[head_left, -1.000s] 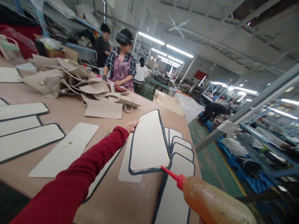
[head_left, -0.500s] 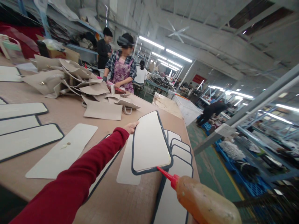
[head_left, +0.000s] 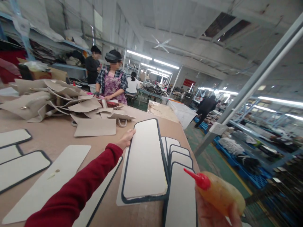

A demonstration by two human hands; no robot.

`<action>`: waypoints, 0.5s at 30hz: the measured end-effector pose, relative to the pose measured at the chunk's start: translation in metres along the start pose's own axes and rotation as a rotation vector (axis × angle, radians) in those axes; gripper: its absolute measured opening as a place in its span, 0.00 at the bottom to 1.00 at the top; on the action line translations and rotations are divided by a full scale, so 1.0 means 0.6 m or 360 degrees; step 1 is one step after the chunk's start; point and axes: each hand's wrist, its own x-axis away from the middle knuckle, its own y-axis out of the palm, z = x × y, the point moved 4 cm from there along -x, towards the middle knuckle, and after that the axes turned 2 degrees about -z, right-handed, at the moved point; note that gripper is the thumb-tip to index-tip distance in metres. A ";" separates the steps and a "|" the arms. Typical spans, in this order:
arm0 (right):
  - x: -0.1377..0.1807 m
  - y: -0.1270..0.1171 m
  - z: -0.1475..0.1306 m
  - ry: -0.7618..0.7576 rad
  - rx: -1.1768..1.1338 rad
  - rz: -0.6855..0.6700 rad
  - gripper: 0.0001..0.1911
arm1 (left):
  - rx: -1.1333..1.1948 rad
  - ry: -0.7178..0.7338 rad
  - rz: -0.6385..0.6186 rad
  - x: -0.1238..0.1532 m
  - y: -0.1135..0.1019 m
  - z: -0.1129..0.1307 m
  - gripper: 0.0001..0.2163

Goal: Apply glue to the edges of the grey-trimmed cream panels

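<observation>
- This is a big workshop with long lights on the ceiling and a wide brown worktop (head_left: 59, 135).
- The left hand (head_left: 126, 139), in a red sleeve (head_left: 78, 192), reaches out over the worktop. Its fingers are closed on the far left edge of a white panel (head_left: 144, 160) with a dark rim.
- The panel sits near the right edge of the worktop. It lies on top of other flat pieces, and its near end looks a bit lifted.
- Just right of it is a row of panels (head_left: 178, 157) that overlap like steps.
- The right hand (head_left: 213, 214) is low at the right. It is wrapped around a glue bottle (head_left: 220, 194) full of orange stuff.
- The bottle's red tip (head_left: 193, 175) points left, over the nearest panel in the row. I cannot tell if it touches.
- More panels (head_left: 21, 164) lie flat on the left side of the worktop.
- A pile of tan pieces (head_left: 59, 101) sits at the far end.
- A person in a checked shirt (head_left: 112, 83) works behind that pile, and other people stand farther back.
</observation>
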 end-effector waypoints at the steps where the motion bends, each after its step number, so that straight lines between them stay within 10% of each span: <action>1: -0.007 0.003 -0.010 -0.0036 0.0027 0.0036 0.24 | -0.0025 0.0003 -0.0038 0.004 0.006 0.002 0.06; 15: -0.052 0.091 -0.073 -0.0700 0.0299 -0.0628 0.27 | -0.0329 -0.0028 -0.0428 0.063 0.083 0.021 0.09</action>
